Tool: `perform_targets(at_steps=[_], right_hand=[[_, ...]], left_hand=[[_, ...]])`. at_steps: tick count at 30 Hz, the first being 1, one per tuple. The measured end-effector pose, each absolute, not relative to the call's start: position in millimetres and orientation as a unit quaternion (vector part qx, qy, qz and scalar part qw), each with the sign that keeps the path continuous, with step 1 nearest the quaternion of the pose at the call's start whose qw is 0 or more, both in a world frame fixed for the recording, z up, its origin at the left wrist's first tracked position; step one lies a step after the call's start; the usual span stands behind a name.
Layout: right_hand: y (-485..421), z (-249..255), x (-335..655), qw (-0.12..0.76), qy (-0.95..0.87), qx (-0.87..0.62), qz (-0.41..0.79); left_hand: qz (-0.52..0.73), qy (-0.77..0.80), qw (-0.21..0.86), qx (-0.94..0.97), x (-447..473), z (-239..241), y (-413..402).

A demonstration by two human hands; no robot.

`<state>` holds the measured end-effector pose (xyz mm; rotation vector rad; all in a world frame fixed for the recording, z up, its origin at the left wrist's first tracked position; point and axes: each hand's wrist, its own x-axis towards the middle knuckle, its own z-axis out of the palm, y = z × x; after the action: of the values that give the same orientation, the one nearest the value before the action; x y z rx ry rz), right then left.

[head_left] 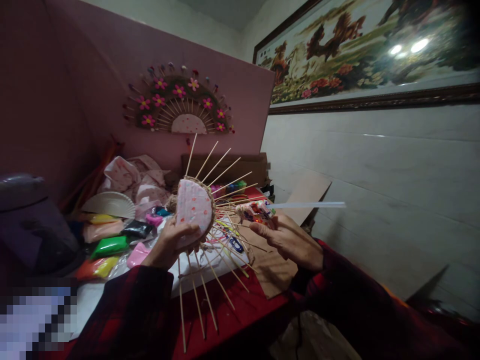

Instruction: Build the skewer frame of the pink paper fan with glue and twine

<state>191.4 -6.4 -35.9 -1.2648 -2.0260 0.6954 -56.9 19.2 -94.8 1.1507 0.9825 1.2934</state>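
Note:
My left hand (173, 243) grips a half-round fan frame (194, 206) covered in pink spotted cloth. Thin wooden skewers (221, 170) radiate from it, up to the right and down toward me, and a band of twine runs along its curved edge. My right hand (288, 239) is closed around a colourful glue gun (257, 212), with a white glue stick (311, 205) poking out to the right. The gun's front end sits close to the fan's right edge among the skewers.
A finished fan with pink flowers (179, 106) hangs on the pink board behind. Packets of coloured clay (110, 246), a paper plate (109, 204) and pink cloth (137, 180) crowd the red table (243, 305) at left. A dark pot (26, 220) stands far left. Brown cardboard (272, 270) lies under my right hand.

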Motion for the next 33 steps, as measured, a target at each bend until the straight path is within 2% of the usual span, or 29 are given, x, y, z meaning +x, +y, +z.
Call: perform_targets(at_steps=[13,33], right_hand=[[-5.6,-41.7,194.3,0.334,-0.757,-0.49,0.273],[1.1,-50.7,198.6,0.298,-0.763,-0.48,0.314]], left_hand=[[0.555,0.407,0.543,0.481,-56.2,-95.5,19.6],[0.551,0.415,0.539,0.482,-56.2,-95.4,20.1]])
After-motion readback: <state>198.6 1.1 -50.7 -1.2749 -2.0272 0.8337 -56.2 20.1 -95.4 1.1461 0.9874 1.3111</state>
